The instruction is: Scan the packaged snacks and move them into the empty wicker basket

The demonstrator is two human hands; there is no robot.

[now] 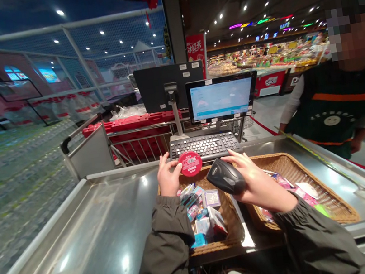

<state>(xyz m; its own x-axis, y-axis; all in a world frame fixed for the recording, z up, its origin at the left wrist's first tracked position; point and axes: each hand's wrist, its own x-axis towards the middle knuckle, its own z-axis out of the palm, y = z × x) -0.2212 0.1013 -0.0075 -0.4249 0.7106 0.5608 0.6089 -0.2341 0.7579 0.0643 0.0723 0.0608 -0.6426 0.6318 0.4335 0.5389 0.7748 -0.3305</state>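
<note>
Pinched by its edge in my left hand (169, 174) is a round red package (190, 163), its barcode side showing. My right hand (256, 185) grips a black handheld barcode scanner (225, 176), whose head points left toward the package, a short gap apart. Both hands are above two wicker baskets. Below them, the left basket (233, 212) contains several small packaged goods (200, 212), among them a clear-lidded box (211, 198). In the right basket (326, 179), partly behind my right forearm, lie more packages (305, 192) in pink, white and green.
A black keyboard (204, 145) and a lit monitor (221, 98) stand just beyond the baskets, beside a second screen seen from behind (158, 88). The steel counter (114, 229) extends left. A person in a dark green apron (338, 100) stands at the right, past the counter edge.
</note>
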